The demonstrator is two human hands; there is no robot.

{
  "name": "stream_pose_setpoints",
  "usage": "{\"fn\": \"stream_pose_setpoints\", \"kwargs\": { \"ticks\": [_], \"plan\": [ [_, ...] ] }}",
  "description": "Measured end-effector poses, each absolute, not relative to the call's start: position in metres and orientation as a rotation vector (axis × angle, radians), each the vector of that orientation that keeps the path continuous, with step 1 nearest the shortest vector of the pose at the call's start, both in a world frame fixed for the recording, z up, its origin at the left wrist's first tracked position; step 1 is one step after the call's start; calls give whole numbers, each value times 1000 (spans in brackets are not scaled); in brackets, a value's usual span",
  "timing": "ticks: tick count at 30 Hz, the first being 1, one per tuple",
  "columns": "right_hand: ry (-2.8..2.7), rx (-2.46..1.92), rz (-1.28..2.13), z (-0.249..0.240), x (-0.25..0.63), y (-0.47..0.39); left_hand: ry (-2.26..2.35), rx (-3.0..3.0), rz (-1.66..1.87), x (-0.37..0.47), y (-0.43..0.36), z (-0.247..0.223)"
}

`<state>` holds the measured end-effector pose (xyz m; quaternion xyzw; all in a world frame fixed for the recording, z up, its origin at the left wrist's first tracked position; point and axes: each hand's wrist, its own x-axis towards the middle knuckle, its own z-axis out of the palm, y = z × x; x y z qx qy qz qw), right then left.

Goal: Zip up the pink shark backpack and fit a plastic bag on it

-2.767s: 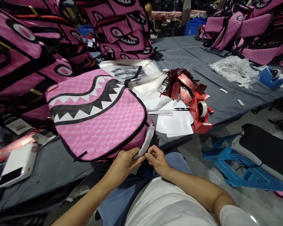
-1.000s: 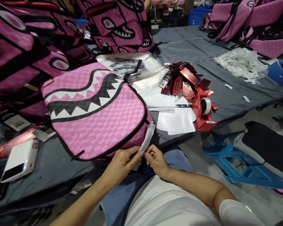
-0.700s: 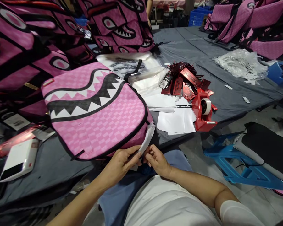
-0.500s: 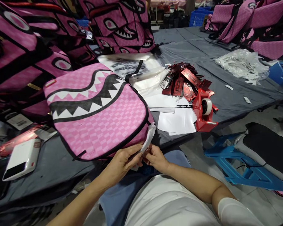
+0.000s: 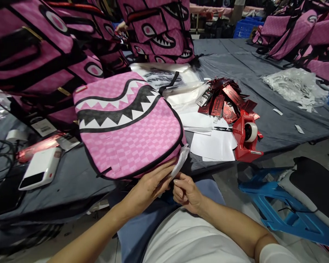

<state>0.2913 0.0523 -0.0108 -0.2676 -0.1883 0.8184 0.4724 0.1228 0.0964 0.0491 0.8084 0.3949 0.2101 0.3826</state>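
A pink checkered backpack (image 5: 131, 135) with a shark-mouth print lies at the table's front edge. From its lower right corner sticks out a crumpled white wrapping (image 5: 181, 160), thin like paper or plastic. My left hand (image 5: 153, 184) presses against the bag's near side, fingers closed on the lower end of this wrapping; its thumb is mostly hidden. Close beside it, my right hand (image 5: 188, 193) is closed, thumb and forefinger pinched together at the wrapping's lower tip. Whatever lies between those fingertips is too small to make out.
Right of the backpack are white paper sheets (image 5: 214, 146), a red tape dispenser (image 5: 246, 140) and a heap of red tags (image 5: 224, 100). A white power bank (image 5: 41, 170) lies left. Stacked pink backpacks (image 5: 159, 36) stand behind. A blue stool (image 5: 287, 204) stands right.
The view has swung left, so things sit farther right in it. My right hand has drawn slightly back from the left, its fingers now curled more tightly. The white wrapping stays at the bag's corner.
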Motion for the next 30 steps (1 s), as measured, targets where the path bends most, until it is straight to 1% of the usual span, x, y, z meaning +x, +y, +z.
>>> {"fn": "stream_pose_setpoints", "kwargs": {
  "ticks": [3,6,9,11,14,16,18,20,21,23,26,28,30],
  "plan": [
    [-311,-294,2238,-8,293,52,1128,2080,779,122,89,43],
    [-243,-24,2336,-10,291,59,1286,2048,956,121,79,40],
    [-227,90,2344,-15,289,65,1279,2240,987,121,73,36],
    [-218,81,2316,-19,291,66,1207,2412,1022,122,71,33],
    [-227,-57,2255,-25,300,65,1023,2793,1130,123,69,24],
    [-260,-203,2211,-27,310,64,916,3048,1103,119,67,13],
    [-339,-415,2145,-26,322,64,951,3173,1028,111,60,3],
    [-496,-710,2018,-22,337,69,1054,3186,978,99,50,-2],
    [-600,-864,1915,-20,344,73,1068,3188,960,93,45,-1],
    [-802,-1100,1651,-17,355,86,1041,3156,1036,88,38,8],
    [-967,-1232,1327,-19,361,109,1162,2936,1170,100,42,29],
    [-1021,-1263,1231,-25,357,122,1297,2843,1110,119,55,36],
    [-1082,-1296,1188,-29,353,128,1328,2884,1054,136,66,37]
  ]
}}
